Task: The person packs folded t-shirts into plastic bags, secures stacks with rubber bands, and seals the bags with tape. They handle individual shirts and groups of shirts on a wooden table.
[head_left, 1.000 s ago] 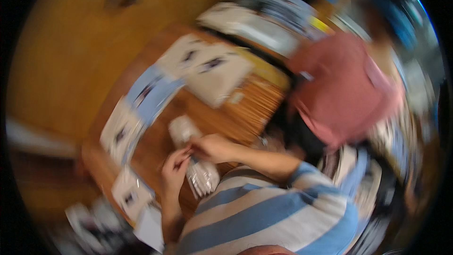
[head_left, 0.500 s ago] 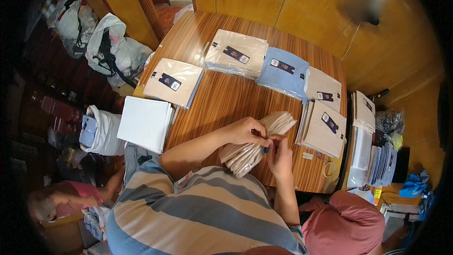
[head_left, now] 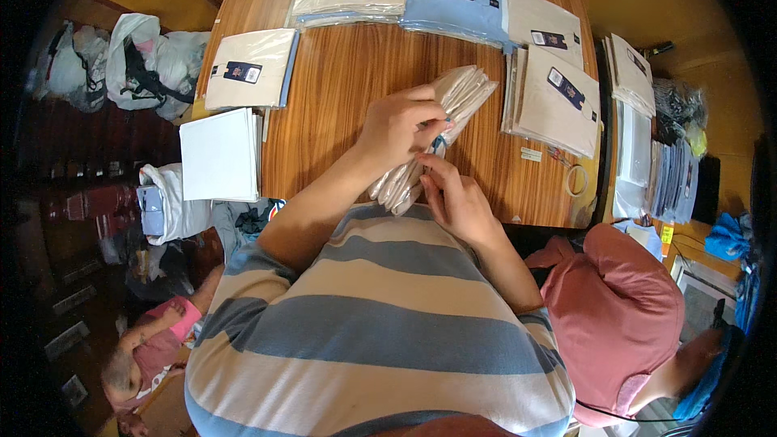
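A bundle of folded beige garments in clear plastic bags (head_left: 465, 93) stands on edge at the near side of the table, slanting from lower left to upper right. A thin blue tie strip (head_left: 439, 144) crosses its middle. Over the bundle's left side, my left hand (head_left: 401, 125) is closed, thumb and fingertips pinching by a bit of blue at the strip. My right hand (head_left: 463, 198) rests against the near right side, fingers curled onto the plastic just below the strip. Parts of both hands' fingertips are hidden.
Bagged beige garments (head_left: 251, 73) and a blue stack (head_left: 457, 0) line the wooden table (head_left: 340, 65). White sheets (head_left: 218, 154) lie at left. Scissors (head_left: 562, 158) and a tape roll (head_left: 576, 181) sit at right. People are seated at right (head_left: 607, 307) and lower left (head_left: 158, 340).
The view has tilted, so the table sits higher in the picture. My hands have shifted along the bundle: the left now lies above the blue strip, the right lower, slightly apart.
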{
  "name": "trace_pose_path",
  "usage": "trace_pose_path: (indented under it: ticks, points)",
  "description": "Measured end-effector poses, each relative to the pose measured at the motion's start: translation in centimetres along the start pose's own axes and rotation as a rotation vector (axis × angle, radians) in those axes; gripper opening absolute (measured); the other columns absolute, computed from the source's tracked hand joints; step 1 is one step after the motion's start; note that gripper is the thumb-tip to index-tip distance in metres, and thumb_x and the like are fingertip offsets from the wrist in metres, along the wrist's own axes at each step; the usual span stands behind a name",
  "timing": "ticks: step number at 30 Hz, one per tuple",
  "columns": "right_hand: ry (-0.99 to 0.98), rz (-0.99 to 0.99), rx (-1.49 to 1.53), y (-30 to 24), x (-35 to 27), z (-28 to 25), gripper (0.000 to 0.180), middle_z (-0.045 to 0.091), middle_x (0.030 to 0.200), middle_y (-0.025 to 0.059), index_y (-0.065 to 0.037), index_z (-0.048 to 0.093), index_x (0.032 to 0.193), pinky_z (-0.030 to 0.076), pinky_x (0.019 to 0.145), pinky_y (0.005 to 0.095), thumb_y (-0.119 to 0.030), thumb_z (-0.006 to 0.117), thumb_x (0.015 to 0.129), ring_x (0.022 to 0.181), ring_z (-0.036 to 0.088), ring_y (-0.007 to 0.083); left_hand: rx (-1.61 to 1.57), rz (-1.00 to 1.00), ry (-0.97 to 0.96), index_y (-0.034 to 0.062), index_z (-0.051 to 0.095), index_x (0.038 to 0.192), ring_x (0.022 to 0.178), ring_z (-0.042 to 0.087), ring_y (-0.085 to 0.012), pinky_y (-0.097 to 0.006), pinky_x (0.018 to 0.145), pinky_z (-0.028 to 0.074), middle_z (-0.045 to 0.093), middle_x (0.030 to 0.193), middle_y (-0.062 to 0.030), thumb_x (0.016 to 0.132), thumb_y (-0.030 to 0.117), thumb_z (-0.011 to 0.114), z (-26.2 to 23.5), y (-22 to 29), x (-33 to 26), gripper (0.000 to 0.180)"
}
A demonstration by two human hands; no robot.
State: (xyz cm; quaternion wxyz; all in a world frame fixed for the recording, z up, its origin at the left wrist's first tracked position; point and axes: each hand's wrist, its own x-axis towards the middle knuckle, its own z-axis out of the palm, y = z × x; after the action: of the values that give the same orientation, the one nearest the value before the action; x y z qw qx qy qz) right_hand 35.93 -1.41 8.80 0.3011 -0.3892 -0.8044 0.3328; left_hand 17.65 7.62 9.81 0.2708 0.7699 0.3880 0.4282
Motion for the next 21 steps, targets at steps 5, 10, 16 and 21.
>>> trace_pose_path:
  ticks: [5, 10, 16, 21]
  points:
    - [0.213, 0.208, 0.143, 0.7, -0.6, -1.4, 0.043, 0.069, 0.093, 0.0221, -0.001, 0.047, 0.14, 0.055, 0.07, 0.0464, -0.014, 0.062, 0.102, 0.079, 0.071, 0.0412, -0.378, -0.418, -0.122, 0.0066, 0.073, 0.124, 0.098, 0.068, -0.0147, -0.031, 0.08, 0.053, 0.072, 0.108, -0.0045, 0.097, 0.014, 0.076, -1.3, -1.5, -1.4, 0.028]
    - [0.249, 0.301, 0.114, 3.2, -0.5, -1.6, 0.037, 0.064, 0.106, 0.0207, 0.002, 0.056, 0.131, 0.053, 0.083, 0.0392, -0.021, 0.065, 0.103, 0.096, 0.065, 0.0303, -0.563, -0.523, -0.111, 0.0036, 0.047, 0.155, 0.143, 0.046, -0.0245, -0.039, 0.119, 0.035, 0.053, 0.153, -0.0159, 0.108, 0.04, 0.057, -3.1, -3.1, -5.9, 0.061]
    - [0.709, 0.348, 0.27, 7.5, 2.1, -3.5, 0.044, 0.057, 0.13, 0.0185, 0.0, 0.056, 0.137, 0.046, 0.104, 0.0397, -0.023, 0.069, 0.102, 0.121, 0.054, 0.0294, -0.525, -0.701, 0.082, 0.0004, 0.041, 0.158, 0.149, 0.04, -0.0305, -0.043, 0.124, 0.028, 0.046, 0.161, -0.0163, 0.104, 0.067, 0.044, -1.4, -4.3, -16.9, 0.085]
    - [0.332, 0.536, 0.414, 10.5, 5.4, -7.2, 0.052, 0.06, 0.135, 0.0146, -0.001, 0.052, 0.144, 0.053, 0.098, 0.0344, -0.026, 0.069, 0.101, 0.12, 0.058, 0.0215, -1.238, -1.287, 0.111, 0.0035, 0.041, 0.159, 0.143, 0.047, -0.0315, -0.044, 0.122, 0.03, 0.05, 0.157, -0.0154, 0.103, 0.071, 0.042, 1.5, -3.6, -18.2, 0.087]
